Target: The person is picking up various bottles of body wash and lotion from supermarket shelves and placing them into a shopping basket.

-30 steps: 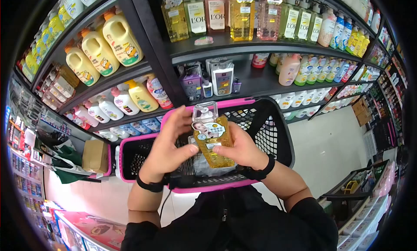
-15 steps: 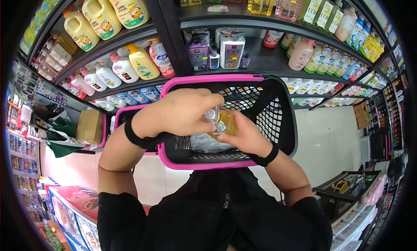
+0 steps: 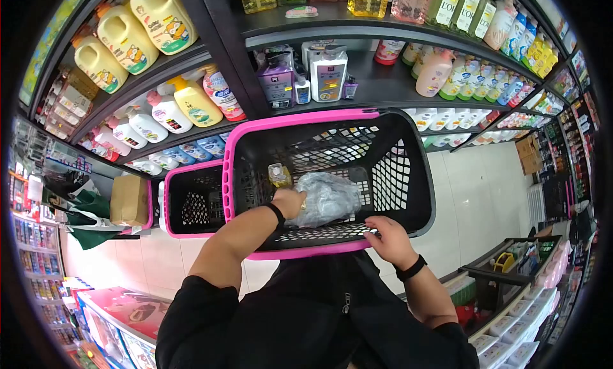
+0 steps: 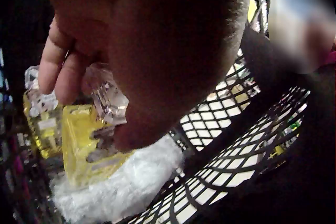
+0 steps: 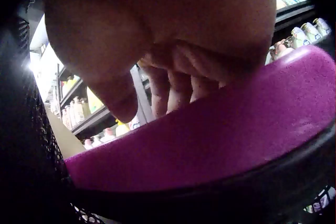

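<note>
Inside the black basket with a pink rim (image 3: 300,120), the left hand (image 3: 289,203) reaches down to the bottom. The left wrist view shows that hand (image 4: 152,45) gripping the clear top of a yellow bottle (image 4: 76,153). Beside it stands another yellow bottle (image 4: 46,129), also visible in the head view (image 3: 279,175). Crumpled clear plastic (image 3: 329,200) lies against them. The right hand (image 3: 391,241), empty with its fingers loosely bent, is at the basket's near rim; the right wrist view has it (image 5: 163,35) over the pink rim (image 5: 210,140).
A second pink-rimmed basket (image 3: 191,200) adjoins on the left, with a cardboard box (image 3: 129,200) beyond. Shelves (image 3: 357,82) of bottles run along the far side. A display stand (image 3: 511,260) is at the lower right, over pale floor tiles (image 3: 472,196).
The left hand has gone down into the basket with the yellow bottle. The right hand has let go of that bottle and moved back to the near rim.
</note>
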A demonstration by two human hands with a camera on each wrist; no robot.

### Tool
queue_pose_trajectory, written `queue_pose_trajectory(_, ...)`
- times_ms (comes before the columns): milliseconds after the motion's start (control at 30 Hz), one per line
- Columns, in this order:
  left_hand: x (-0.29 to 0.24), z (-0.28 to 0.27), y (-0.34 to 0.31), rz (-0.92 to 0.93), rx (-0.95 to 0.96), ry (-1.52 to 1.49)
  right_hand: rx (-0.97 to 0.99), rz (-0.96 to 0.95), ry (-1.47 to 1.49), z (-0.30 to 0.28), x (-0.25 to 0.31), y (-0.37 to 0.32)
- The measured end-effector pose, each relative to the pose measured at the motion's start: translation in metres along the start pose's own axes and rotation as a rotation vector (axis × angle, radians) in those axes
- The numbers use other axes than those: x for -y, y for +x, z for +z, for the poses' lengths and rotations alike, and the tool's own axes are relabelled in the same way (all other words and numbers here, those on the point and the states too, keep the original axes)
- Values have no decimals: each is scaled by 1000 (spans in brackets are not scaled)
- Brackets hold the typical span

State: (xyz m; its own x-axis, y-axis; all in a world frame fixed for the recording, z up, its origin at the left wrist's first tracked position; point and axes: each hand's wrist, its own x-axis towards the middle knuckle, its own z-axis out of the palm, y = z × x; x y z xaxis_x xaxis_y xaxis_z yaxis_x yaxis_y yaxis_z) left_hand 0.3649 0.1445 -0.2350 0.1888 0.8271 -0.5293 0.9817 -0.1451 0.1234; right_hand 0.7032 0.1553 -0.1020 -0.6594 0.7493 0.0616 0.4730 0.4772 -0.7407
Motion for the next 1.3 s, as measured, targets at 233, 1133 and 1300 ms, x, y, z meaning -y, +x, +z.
queue_pose_trajectory(233, 45, 30, 14, -267, -40, -42, -97, -17, -69, -2, -10, -9)
queue_pose_trajectory(1133, 82, 118, 53, -474, -557, 140, -69, -76, -164, 6, -25, -13)
queue_pose_trajectory(1300, 71, 59, 32, -477, -102, -170, 35, -65, -48, -7, -24, -11)
